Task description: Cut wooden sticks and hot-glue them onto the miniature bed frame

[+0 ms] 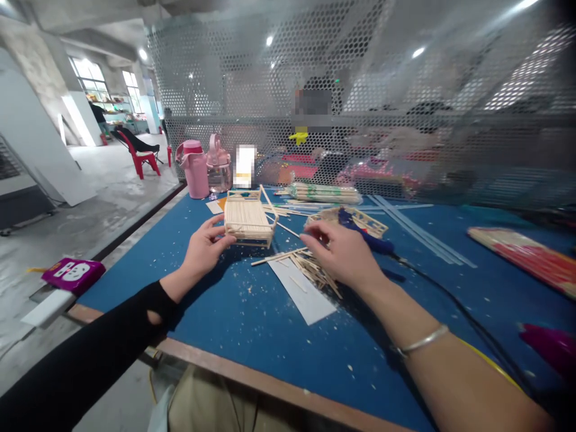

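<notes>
Stick model in your left hand, thin stick at your right fingertips

So you've got the miniature wooden-stick model (247, 221) just left of the middle of the frame, and your left hand (204, 249) has it by its lower left corner, thumb in front. The grip is closed on it, and the model is propped up at a tilt over the blue tabletop (216, 306).

Your right hand (344, 249) is right of centre, thumb and forefinger brought together on the end of a thin stick (288, 229). It looks like a pinch, and the stick slants up-left toward the model's right side. Can't tell if its far end actually touches.

Right below that hand there's a messy pile of cut sticks (317, 273), partly on a white card (303, 297). Just behind your fingers sits a second stick frame (371, 222), with what looks like a navy glue gun (378, 243) beside it, black cord (443, 294) running off to the lower right.

Farther back: a bagged bundle of sticks (326, 192) at upper centre, pale translucent strips (418, 231) to its right, and a pink thermos (197, 174) at upper left, next to a clear bottle (219, 174).
</notes>
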Action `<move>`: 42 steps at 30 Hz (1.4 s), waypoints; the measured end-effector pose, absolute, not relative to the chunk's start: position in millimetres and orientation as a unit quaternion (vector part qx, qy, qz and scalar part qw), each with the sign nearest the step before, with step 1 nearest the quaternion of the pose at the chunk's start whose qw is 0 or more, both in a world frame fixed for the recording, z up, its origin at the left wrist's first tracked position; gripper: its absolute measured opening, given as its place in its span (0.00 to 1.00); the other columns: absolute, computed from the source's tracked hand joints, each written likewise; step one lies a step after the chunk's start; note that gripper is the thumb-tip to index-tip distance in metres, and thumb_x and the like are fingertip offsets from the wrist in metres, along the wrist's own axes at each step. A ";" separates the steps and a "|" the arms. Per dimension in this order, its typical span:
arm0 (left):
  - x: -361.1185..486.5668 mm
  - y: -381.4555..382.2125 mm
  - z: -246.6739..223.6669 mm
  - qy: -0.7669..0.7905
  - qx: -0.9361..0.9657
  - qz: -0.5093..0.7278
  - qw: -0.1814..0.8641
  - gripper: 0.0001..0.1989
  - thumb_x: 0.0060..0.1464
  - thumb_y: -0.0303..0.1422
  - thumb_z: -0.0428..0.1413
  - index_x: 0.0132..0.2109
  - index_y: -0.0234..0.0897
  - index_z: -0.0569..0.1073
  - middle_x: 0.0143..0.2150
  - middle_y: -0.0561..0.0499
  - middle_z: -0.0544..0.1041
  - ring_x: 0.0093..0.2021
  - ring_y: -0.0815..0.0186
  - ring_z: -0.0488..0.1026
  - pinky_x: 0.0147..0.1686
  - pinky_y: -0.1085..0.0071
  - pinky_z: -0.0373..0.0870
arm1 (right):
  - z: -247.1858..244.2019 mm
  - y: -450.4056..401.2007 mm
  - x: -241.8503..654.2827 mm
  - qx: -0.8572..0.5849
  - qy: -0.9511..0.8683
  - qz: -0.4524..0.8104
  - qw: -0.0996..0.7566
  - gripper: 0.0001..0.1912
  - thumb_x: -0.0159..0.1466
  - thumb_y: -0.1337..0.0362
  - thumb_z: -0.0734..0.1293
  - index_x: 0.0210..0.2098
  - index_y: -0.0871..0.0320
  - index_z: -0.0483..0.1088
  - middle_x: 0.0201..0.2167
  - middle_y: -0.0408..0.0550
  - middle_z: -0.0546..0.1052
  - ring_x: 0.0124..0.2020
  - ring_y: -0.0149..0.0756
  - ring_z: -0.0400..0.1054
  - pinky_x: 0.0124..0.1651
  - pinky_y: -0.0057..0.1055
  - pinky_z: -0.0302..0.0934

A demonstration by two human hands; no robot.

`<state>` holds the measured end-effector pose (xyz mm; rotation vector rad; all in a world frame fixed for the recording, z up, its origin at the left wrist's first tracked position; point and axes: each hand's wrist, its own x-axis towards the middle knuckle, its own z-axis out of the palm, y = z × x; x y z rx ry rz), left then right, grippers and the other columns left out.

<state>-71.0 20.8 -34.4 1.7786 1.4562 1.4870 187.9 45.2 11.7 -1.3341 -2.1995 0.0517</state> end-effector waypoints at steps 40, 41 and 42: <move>12.9 -31.0 -29.8 0.257 0.947 0.167 0.099 0.13 0.59 0.41 0.49 0.39 0.36 0.72 0.43 0.43 0.76 0.46 0.58 0.73 0.47 0.62 0.65 | 26.7 -17.3 268.5 -0.656 -0.751 0.043 -0.067 0.08 0.54 0.60 0.66 0.20 0.52 0.66 0.23 0.50 0.76 0.24 0.46 0.69 0.24 0.37 0.56; 9.9 -30.4 -29.4 0.258 0.947 0.163 0.103 0.13 0.59 0.41 0.49 0.37 0.37 0.72 0.41 0.44 0.77 0.45 0.58 0.73 0.48 0.62 0.65 | 24.7 -24.3 275.8 -0.669 -0.739 0.047 -0.064 0.08 0.54 0.60 0.66 0.21 0.52 0.66 0.22 0.50 0.76 0.23 0.47 0.70 0.24 0.38 0.56; 5.7 -29.9 -28.4 0.255 0.947 0.160 0.109 0.13 0.60 0.40 0.49 0.36 0.37 0.73 0.39 0.45 0.77 0.44 0.59 0.74 0.49 0.62 0.64 | 23.2 -29.8 281.8 -0.678 -0.730 0.055 -0.062 0.07 0.55 0.60 0.65 0.21 0.51 0.66 0.22 0.51 0.76 0.23 0.47 0.70 0.24 0.39 0.57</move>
